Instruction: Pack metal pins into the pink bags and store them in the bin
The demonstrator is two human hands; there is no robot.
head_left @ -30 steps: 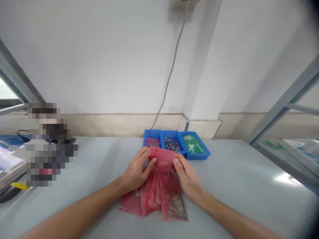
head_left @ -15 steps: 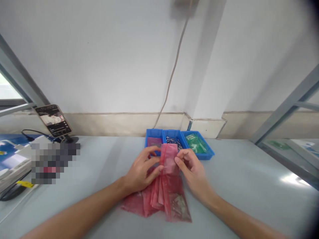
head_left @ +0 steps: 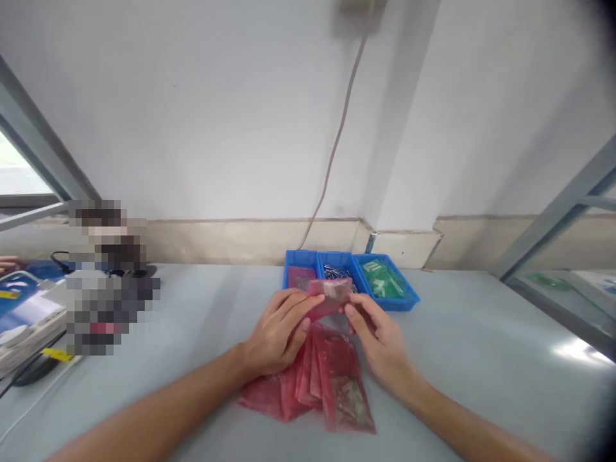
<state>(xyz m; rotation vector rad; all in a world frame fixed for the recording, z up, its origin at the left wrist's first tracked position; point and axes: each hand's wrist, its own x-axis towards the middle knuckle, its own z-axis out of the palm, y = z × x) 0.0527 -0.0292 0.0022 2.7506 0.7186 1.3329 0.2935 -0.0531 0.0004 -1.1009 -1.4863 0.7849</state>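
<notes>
A small pink plastic bag [head_left: 330, 296] is held up between my two hands, just in front of the blue bins. My left hand [head_left: 282, 330] grips its left side, fingers laid across the front. My right hand [head_left: 378, 330] pinches the lower right corner between thumb and fingers. Below, several red plastic bags [head_left: 301, 385] lie fanned out on the table, partly under my left hand. The rightmost red bag [head_left: 349, 391] shows pale small pieces inside.
Three blue bins stand by the wall: one with pink bags [head_left: 301, 276], one with metal screws or pins [head_left: 339, 276], one with green bags [head_left: 384, 277]. At left are a white power strip [head_left: 33, 333], cables and a blurred-out area. Part of another person's hand [head_left: 10, 264] shows at the far left.
The pink bag has turned from upright to lying crosswise and lifted off the fanned bags. My left fingers have moved over its front. Another person's hand has appeared at the left edge.
</notes>
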